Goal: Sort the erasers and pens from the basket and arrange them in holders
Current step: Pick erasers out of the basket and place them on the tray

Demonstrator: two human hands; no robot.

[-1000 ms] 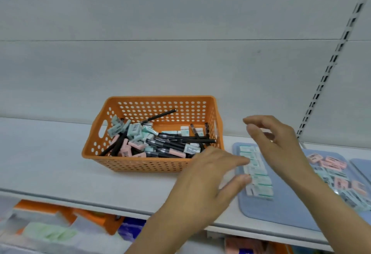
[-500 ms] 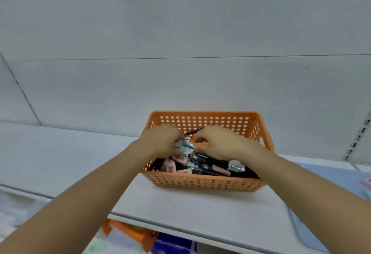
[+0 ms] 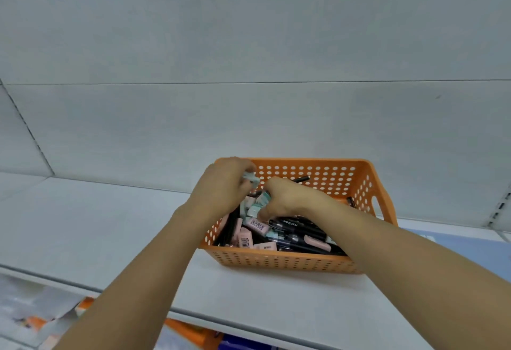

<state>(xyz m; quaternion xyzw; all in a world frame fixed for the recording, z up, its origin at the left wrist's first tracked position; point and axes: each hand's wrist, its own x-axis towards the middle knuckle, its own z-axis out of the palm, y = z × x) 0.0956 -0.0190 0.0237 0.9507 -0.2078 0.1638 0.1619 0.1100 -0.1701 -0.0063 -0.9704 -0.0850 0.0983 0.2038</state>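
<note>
Left hand (image 3: 221, 186) is raised over the far left corner of the orange basket (image 3: 282, 262), fingers curled round a mint eraser (image 3: 252, 178). Right hand (image 3: 284, 197), beside it, pinches into the cluster of mint erasers (image 3: 255, 206) near the basket's middle. Best to lift erasers straight up, clear of the black pens (image 3: 298, 232) lying across the near right side. About four pink erasers (image 3: 260, 225) show along the near edge; the pens overlap too much to count. One basket sits on the shelf (image 3: 83, 225); no holders are in view.
</note>
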